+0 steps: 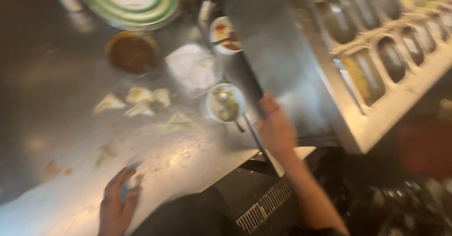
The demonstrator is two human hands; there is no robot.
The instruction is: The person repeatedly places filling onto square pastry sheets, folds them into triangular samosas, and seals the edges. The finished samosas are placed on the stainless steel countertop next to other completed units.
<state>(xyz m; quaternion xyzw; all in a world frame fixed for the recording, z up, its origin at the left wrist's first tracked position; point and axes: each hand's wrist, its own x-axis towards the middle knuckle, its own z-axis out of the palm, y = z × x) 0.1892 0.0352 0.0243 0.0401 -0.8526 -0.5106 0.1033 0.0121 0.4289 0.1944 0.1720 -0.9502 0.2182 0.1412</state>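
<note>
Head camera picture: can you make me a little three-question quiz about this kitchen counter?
1. True or false: the left hand rests on the metal counter.
2. What does the right hand touch? A) the green-rimmed plate B) the dark lid of the ingredient wells C) the bowl of brown sauce
3. Fill in: the folded dumplings lie just below the bowl of brown ____.

Key: 1 true; 2 B; 3 sauce.
</note>
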